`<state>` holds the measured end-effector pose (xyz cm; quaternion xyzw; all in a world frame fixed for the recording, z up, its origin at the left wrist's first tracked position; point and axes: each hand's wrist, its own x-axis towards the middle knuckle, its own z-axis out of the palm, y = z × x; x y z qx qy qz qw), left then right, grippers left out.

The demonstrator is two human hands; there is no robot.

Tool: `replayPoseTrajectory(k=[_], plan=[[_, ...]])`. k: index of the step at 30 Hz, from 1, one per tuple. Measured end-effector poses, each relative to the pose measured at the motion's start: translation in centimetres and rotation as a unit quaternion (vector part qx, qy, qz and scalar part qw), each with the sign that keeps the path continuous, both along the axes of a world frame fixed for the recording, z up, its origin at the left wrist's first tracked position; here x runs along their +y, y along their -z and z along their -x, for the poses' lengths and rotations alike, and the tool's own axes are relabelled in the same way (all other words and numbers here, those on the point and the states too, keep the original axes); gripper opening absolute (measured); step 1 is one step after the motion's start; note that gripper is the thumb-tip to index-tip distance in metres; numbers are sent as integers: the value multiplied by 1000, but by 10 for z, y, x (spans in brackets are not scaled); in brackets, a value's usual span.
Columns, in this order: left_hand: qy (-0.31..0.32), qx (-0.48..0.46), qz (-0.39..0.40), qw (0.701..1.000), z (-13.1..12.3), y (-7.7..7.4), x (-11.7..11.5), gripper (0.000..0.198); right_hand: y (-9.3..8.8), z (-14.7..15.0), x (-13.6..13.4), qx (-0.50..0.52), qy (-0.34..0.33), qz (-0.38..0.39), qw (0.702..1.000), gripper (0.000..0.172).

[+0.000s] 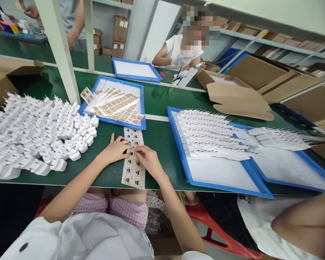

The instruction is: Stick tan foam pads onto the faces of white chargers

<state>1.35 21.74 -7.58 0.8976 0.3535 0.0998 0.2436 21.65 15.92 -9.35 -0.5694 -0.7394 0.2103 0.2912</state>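
A long white sheet of gold-and-dark stickers (pixel 134 171) lies lengthwise in front of me on the green table, its far end by a blue-rimmed tray. From the left, my left hand (pixel 117 150) holds the sheet around its middle, fingers bent and thumb near the index finger. My right hand (pixel 149 160) is over the sheet's right edge. Its thumb and fingers are pinched together close to my left fingertips; anything between them is too small to make out.
Many white plug adapters (pixel 40 133) crowd the table at left. More sticker sheets fill a blue-rimmed tray (pixel 143 94) ahead. At right, blue-rimmed trays (pixel 219 177) hold rows of white parts (pixel 211 133). Beyond are cardboard flaps (pixel 238 97) and a co-worker (pixel 178 50); another person's arm (pixel 308 220) is close by.
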Motion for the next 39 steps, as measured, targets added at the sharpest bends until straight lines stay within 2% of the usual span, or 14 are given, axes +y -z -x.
replayPoseTrajectory(k=[9,14,17,20,23,25,28,33,39], plan=[[-3,29,22,999,0,-5,-3,38,-16,9,-15,-92,6,-32,995,20],[7,54,51,997,-1,-12,-2,47,-30,1,-36,-132,-24,-98,986,27],[4,86,19,996,7,-22,-17,54,-35,-6,-46,-29,7,-94,995,26],[-68,127,-125,982,30,-34,-52,48,-27,-5,-56,173,51,-10,984,26],[-159,243,-238,927,65,-41,-89,36,-6,7,-66,320,79,116,937,32],[-173,314,-281,890,87,-41,-103,34,7,16,-69,363,99,164,912,34],[-131,354,-323,868,107,-37,-107,37,18,24,-70,396,121,170,894,36],[-95,349,-382,850,121,-26,-99,40,19,24,-68,438,102,156,880,34],[-86,259,-398,876,138,-18,-99,46,17,27,-69,470,125,155,860,38]])
